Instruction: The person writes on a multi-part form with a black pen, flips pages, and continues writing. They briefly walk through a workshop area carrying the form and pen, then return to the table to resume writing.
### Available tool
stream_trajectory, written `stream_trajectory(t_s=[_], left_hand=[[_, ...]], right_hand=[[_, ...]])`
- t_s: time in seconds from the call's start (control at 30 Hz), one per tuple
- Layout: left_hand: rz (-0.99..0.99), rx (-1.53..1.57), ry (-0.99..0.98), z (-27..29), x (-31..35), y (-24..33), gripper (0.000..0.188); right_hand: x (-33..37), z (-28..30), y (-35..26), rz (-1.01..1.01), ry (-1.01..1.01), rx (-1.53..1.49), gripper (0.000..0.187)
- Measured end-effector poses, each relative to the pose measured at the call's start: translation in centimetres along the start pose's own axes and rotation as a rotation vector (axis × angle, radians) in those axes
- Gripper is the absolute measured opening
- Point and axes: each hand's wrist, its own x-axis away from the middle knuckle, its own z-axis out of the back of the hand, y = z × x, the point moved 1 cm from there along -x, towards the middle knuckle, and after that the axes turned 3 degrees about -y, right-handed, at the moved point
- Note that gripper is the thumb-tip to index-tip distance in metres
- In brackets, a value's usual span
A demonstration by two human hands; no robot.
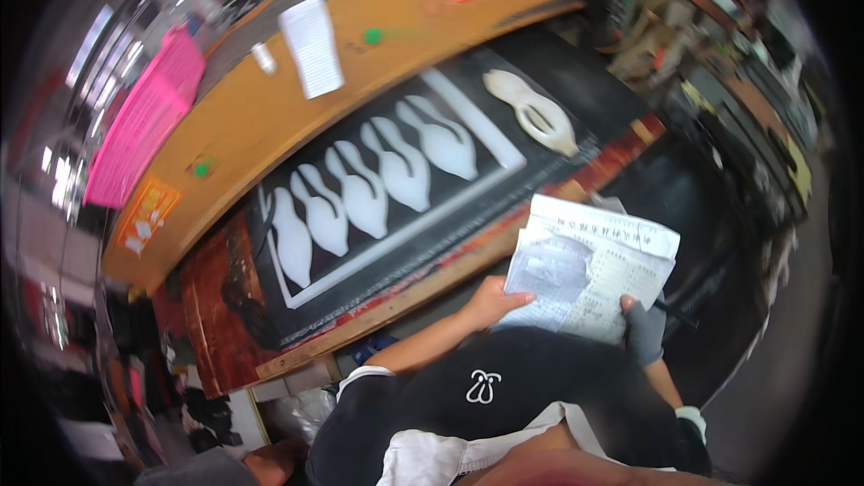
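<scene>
Before my body I hold a small stack of printed paper sheets [621, 261] by its two sides. My left hand [497, 301], bare, pinches the left edge with the thumb on top. My right hand [643, 328], in a grey fingerless glove, grips the right edge, its thumb on the top sheet and its other fingers hidden beneath. A smaller bluish slip [549, 272] lies over the left part of the stack. Beyond the papers, a dark work surface carries a white frame [486, 130] around several white sole-shaped cutouts [400, 175].
A cream sole-shaped piece [533, 112] lies right of the frame. An orange machine beam [378, 54] arches over the bed, with a paper list [311, 45] stuck on it. A pink basket [148, 117] stands at far left. Stacked scraps [720, 54] fill the right. Someone's arm [270, 463] shows at lower left.
</scene>
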Motion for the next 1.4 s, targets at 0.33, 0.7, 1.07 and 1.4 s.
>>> stream_trajectory(t_s=[0.33, 0.7, 1.07, 1.4], left_hand=[[0.141, -0.027, -0.260, -24.2, -3.0, -0.1, 0.022], [0.160, -0.110, -0.473, -24.5, -6.1, 1.1, 0.028], [-0.198, -0.453, -0.846, -36.1, -18.6, -1.1, 0.023], [-0.362, -0.418, -0.499, -26.5, -7.9, -3.8, 0.027]], right_hand=[[14.8, 22.7, 0.1, -0.079, 0.228, -0.351, 0.057], [18.7, 20.1, 1.2, -0.037, 0.591, -0.283, 0.052], [17.1, 30.8, 3.8, 0.096, 0.889, -0.191, 0.042], [16.2, 22.0, 5.9, -0.090, 0.561, -0.330, 0.055]])
